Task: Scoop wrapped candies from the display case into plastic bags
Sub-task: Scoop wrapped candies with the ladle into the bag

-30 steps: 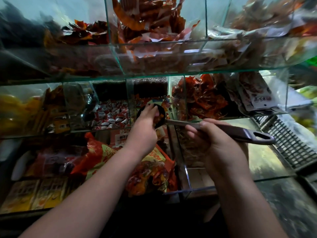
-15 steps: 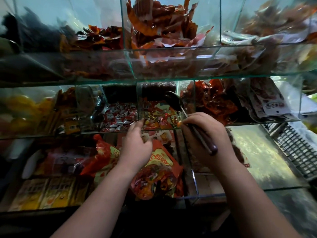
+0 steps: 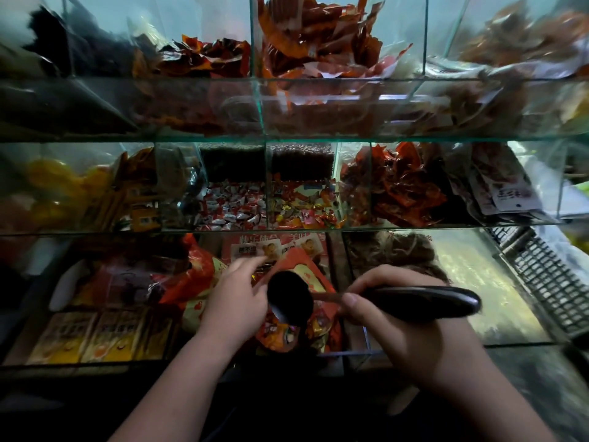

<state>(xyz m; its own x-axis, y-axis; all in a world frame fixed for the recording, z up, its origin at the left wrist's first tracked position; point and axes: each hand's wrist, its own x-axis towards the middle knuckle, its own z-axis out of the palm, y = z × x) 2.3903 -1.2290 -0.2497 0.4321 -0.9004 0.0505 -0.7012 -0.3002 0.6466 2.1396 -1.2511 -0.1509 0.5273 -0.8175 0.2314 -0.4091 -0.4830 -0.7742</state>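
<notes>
the right hand [image 3: 414,339] sits at the lower right of centre. its forearm comes up from the bottom edge, and its fingers and thumb are curled round the dark handle of a scoop [image 3: 318,298]. the handle lies nearly level and points toward the right of the frame. the black round bowl of the scoop hangs tilted over a red-orange printed bag [image 3: 306,272] in the bottom tier of the glass display case [image 3: 287,139].

the left hand [image 3: 236,301] reaches in from the lower left, just beside the scoop bowl. its fingers are straight and slightly spread, pointing up and right, with the tips over the top edge of that bag. it is hard to tell whether they touch the bag.

the wrapped candies lie in the middle tier above both hands. red-and-white candies [image 3: 236,208] fill one compartment, and mixed colourful candies [image 3: 302,210] fill the compartment to its right.

flat yellow packets [image 3: 86,336] sit at the lower left of the case. red crinkled snack packets [image 3: 318,36] fill the top tier at upper centre. a dark wire basket [image 3: 548,282] stands at the right edge.
</notes>
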